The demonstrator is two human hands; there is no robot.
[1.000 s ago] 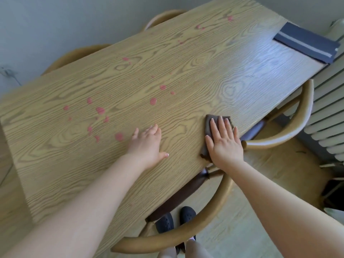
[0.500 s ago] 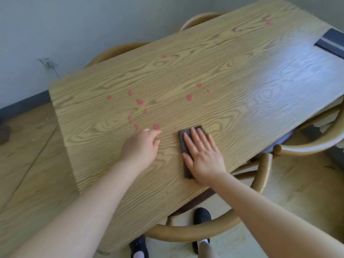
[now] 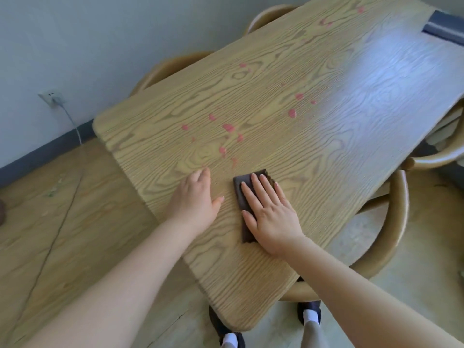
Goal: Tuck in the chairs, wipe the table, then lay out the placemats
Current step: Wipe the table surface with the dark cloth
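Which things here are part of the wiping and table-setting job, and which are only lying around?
Part of the job:
- brown cloth, pressed flat under the right hand
- pink spots on the table
- left hand, resting on the table
- chairs
- dark placemat, far corner

Only lying around:
- wall socket with its cable
- scraps on the floor

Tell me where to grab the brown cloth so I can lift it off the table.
Pinch the far short edge of the cloth, coming from above. It lies flat on the table under the right hand, so only that edge and the left strip are bare.
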